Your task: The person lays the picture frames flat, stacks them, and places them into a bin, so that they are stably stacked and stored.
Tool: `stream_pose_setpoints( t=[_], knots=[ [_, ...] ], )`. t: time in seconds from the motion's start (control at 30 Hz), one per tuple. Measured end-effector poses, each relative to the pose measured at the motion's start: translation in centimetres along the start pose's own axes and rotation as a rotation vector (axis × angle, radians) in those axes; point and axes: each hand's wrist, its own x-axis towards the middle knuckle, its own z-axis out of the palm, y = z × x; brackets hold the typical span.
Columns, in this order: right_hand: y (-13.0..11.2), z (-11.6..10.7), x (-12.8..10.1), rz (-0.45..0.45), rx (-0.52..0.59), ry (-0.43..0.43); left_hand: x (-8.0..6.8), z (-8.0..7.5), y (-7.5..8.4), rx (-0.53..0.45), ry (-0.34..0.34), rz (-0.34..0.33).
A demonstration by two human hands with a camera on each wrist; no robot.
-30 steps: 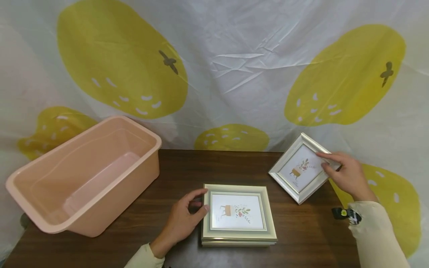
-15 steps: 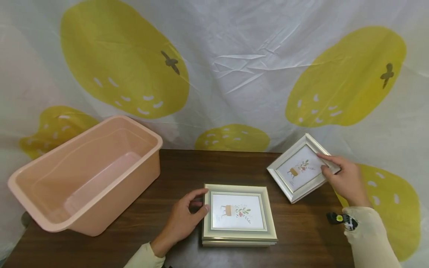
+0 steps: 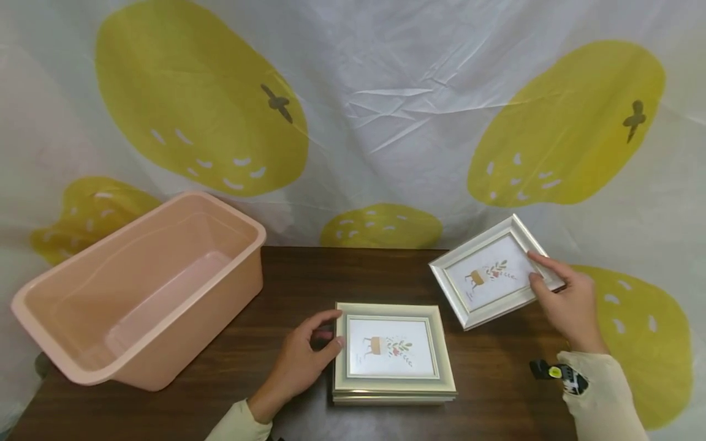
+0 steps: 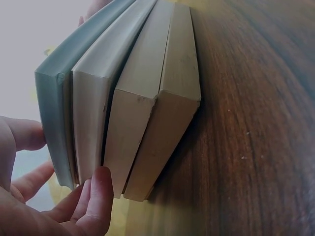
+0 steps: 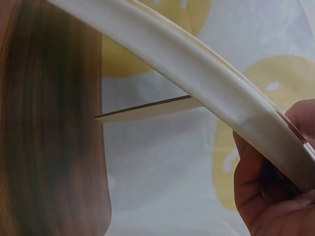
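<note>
No legible text, labels or numbers anywhere.

A makeshift recording setup: a dark wooden table (image 3: 287, 275) before a hung lemon-print sheet (image 3: 386, 110).

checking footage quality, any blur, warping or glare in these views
Head view: sharp and evenly lit, wide-angle bend at the edges. Left wrist view: stack of frames sharp, washed-out glare at left, left hand soft. Right wrist view: held frame bowed by the lens, table blurred.
</note>
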Motion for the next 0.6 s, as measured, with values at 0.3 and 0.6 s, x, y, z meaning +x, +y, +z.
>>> stream_pose_setpoints(
  t=[0.3,0.6],
  knots=[
    [-2.1,-0.3,-0.9,0.204,0.073,0.078,0.0,-0.3,-0.2,0.009,0.009,0.048],
    [-5.2,-0.4,-1.8,0.250,0.158,0.124,0.1,-0.9,0.1,-0.027,0.023,0.048]
  ],
)
